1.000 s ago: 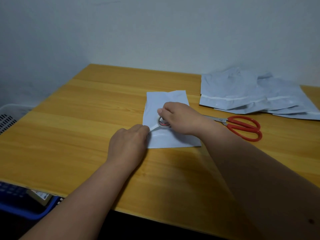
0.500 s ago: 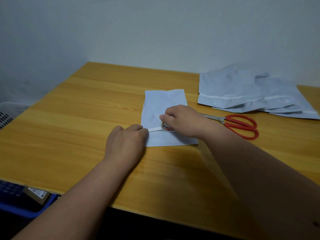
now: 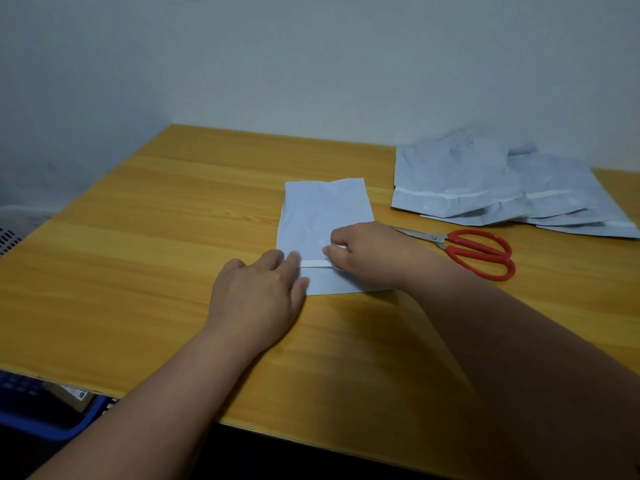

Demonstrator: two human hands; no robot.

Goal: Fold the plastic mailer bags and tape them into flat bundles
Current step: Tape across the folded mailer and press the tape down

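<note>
A folded pale grey mailer bag (image 3: 325,209) lies flat in the middle of the wooden table (image 3: 156,258). A white strip of tape (image 3: 315,263) runs across its lower part. My left hand (image 3: 256,296) lies flat at the bag's left edge, its fingertips pressing down the strip's left end. My right hand (image 3: 370,254) is curled over the tape roll at the strip's right end; the roll is almost wholly hidden under the fingers.
Red-handled scissors (image 3: 478,252) lie just right of my right hand. A loose pile of unfolded grey mailer bags (image 3: 485,188) sits at the back right. A white basket (image 3: 10,230) stands off the left edge and a blue crate (image 3: 34,410) below the front edge.
My right hand has drawn the roll to the right across the bag, leaving a longer strip of tape. My left hand's fingers have flattened onto the tape's end.
</note>
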